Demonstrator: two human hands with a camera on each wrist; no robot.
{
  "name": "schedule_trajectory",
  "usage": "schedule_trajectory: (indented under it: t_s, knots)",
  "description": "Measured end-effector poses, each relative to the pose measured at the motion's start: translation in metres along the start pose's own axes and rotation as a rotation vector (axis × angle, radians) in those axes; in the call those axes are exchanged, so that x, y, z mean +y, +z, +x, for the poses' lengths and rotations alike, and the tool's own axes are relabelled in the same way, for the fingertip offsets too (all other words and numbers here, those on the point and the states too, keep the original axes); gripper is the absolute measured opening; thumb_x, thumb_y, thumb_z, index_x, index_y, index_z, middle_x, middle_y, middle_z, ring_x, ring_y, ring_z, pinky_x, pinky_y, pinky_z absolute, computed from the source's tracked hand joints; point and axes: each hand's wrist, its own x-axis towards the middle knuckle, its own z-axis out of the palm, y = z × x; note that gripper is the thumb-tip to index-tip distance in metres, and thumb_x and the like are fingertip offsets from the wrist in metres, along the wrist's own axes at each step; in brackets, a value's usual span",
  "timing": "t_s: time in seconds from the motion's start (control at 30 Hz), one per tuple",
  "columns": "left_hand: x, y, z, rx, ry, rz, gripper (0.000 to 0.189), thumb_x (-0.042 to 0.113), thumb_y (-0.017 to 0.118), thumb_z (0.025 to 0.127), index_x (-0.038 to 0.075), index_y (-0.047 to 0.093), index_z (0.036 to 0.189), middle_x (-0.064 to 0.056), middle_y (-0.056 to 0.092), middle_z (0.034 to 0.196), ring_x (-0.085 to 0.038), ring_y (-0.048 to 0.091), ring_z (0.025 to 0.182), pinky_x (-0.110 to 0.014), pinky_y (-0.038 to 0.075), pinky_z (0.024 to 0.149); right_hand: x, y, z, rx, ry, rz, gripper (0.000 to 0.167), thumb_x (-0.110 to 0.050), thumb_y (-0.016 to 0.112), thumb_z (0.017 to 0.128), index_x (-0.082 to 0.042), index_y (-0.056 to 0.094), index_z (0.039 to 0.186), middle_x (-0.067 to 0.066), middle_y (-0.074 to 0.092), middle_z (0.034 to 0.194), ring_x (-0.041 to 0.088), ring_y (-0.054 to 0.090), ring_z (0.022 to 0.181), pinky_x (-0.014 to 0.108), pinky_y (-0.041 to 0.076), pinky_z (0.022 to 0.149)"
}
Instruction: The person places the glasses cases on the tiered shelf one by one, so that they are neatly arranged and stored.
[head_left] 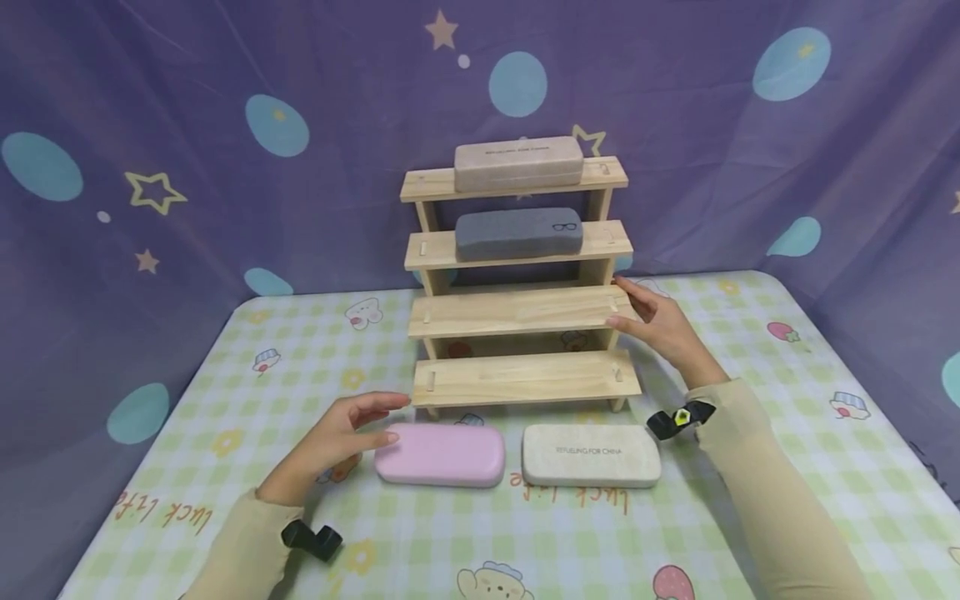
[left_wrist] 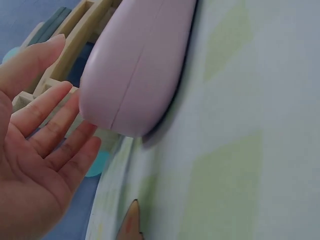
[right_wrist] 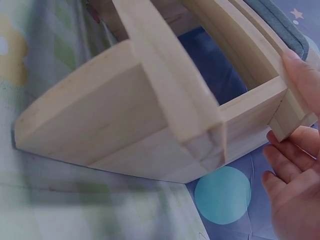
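A four-tiered wooden display stand (head_left: 525, 310) stands on the table. My right hand (head_left: 660, 321) holds the right end of its second board from the bottom, thumb at the front edge and fingers farther back. In the right wrist view, that thumb (right_wrist: 302, 75) lies against the wood and the fingertips meet the board's end. Beside the left end of a pink glasses case (head_left: 442, 455) is my left hand (head_left: 337, 437), its fingers extended and loosely bent, holding nothing. The left wrist view has its palm facing the pink case (left_wrist: 135, 70); whether they touch, I cannot tell.
A cream glasses case (head_left: 591, 467) with lettering lies right of the pink one, in front of the stand. On the top board sits a beige case (head_left: 517, 171); below it, a blue-grey case (head_left: 517, 235). Behind hangs a purple patterned cloth (head_left: 360, 50). A checked tablecloth (head_left: 420, 550) covers the table.
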Motion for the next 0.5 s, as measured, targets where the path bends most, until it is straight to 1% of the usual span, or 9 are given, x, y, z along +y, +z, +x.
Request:
schedule_trajectory:
  t_s: [0.07,0.17,0.3,0.4,0.5]
  knots:
    - [-0.0017,0.0007,-0.0001,-0.006,0.007,-0.012,0.044,0.002,0.071,0.082,-0.004,0.057,0.123,-0.022,0.057,0.126,-0.012,0.055,0.116,-0.018,0.038,0.098,0.0002,-0.0003,0.0002,-0.002,-0.004,0.005,0.075,-0.021,0.068,0.088,-0.007,0.027,0.148,0.010,0.024,0.154,0.027,0.020,0.141,0.038,0.020,0.113]
    - [-0.0038,0.0025,-0.0002,-0.003,0.003,-0.025,0.045,0.003,0.072,0.080,-0.004,0.058,0.122,-0.022,0.057,0.125,-0.009,0.055,0.114,-0.019,0.039,0.098,0.0004,-0.0010,0.0005,0.004,-0.011,0.006,0.074,-0.019,0.068,0.087,-0.007,0.028,0.148,0.010,0.025,0.153,0.026,0.021,0.141,0.037,0.020,0.113]
    - [-0.0065,0.0042,-0.0013,-0.003,-0.020,-0.036,0.043,0.004,0.074,0.079,-0.004,0.059,0.119,-0.023,0.059,0.121,-0.008,0.057,0.111,-0.018,0.041,0.095,0.0007,-0.0013,0.0011,0.005,-0.024,0.004,0.074,-0.018,0.069,0.087,-0.007,0.028,0.148,0.012,0.026,0.153,0.026,0.022,0.141,0.035,0.021,0.112]
    - [-0.0084,0.0046,-0.0022,-0.023,-0.034,-0.046,0.042,0.003,0.074,0.079,-0.005,0.060,0.118,-0.024,0.060,0.118,-0.010,0.058,0.109,-0.018,0.042,0.094,0.0014,-0.0009,0.0022,0.002,-0.039,0.013,0.074,-0.017,0.069,0.087,-0.005,0.028,0.148,0.013,0.026,0.153,0.026,0.022,0.141,0.035,0.021,0.113]
    - [-0.0094,0.0049,-0.0025,-0.055,-0.044,-0.063,0.043,0.004,0.074,0.079,-0.004,0.060,0.118,-0.023,0.060,0.119,-0.011,0.057,0.110,-0.017,0.041,0.093,0.0024,-0.0002,0.0029,0.008,-0.046,0.020,0.075,-0.017,0.070,0.086,-0.005,0.029,0.147,0.014,0.027,0.152,0.026,0.023,0.140,0.033,0.021,0.112]
